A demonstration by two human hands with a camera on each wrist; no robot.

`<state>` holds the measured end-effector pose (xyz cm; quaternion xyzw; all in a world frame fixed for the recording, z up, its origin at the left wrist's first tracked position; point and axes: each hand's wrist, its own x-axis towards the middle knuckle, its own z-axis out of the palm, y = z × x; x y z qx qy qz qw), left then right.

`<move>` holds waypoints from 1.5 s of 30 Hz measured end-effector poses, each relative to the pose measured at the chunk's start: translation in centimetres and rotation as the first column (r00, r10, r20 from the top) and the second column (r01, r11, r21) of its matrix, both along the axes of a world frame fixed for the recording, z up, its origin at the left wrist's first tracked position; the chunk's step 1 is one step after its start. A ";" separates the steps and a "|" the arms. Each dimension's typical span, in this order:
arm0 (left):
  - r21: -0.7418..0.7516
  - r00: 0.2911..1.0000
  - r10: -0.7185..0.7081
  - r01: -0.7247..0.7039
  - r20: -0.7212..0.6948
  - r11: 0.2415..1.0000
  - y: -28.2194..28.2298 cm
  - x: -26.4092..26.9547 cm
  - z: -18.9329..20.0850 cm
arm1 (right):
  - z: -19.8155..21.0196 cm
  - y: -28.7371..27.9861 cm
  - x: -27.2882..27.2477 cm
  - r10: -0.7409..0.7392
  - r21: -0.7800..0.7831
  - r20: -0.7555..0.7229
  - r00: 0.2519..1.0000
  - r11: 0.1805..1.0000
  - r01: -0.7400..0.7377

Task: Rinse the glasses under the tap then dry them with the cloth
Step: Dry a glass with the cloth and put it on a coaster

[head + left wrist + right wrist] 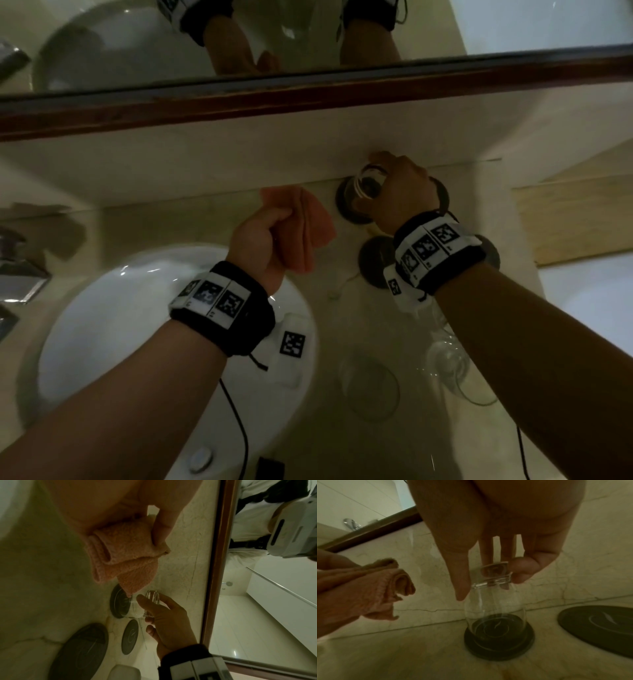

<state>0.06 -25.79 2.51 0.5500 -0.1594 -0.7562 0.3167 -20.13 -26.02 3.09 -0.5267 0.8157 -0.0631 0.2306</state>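
My left hand (pixel 270 229) grips a folded pink cloth (pixel 310 228) above the counter, just left of the glass; the same cloth (pixel 123 561) fills the left wrist view. A clear glass (pixel 494 608) stands upside down with its mouth on a dark round coaster (pixel 500 642) by the back wall. My right hand (pixel 488 582) pinches the glass's thick base from above, the thumb lying down its side. The head view shows the right hand (pixel 399 192) over the glass (pixel 366 185) at the back of the counter.
A white basin (pixel 137 308) lies at the lower left, with a metal tap (pixel 17 270) at its left edge. A second dark coaster (pixel 375 260) and two more glasses, one a tumbler (pixel 371 390), one stemmed (pixel 448 356), sit nearer me. A wood-framed mirror (pixel 308 99) runs behind.
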 end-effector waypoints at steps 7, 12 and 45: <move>-0.043 1.000 -0.016 0.016 0.007 0.999 2.4 1.6 1.4 | 3.0 4.5 1.2 -0.023 -0.071 0.000 1.000 0.997 0.023; -0.103 0.995 -0.095 0.093 -0.012 0.990 6.5 3.2 1.8 | 4.9 11.2 3.8 0.022 -0.019 0.071 0.997 1.000 -0.020; -0.031 0.953 -0.197 0.195 -0.230 0.980 17.4 8.7 0.9 | 6.3 20.9 14.5 0.536 -0.365 0.165 0.828 0.813 -0.453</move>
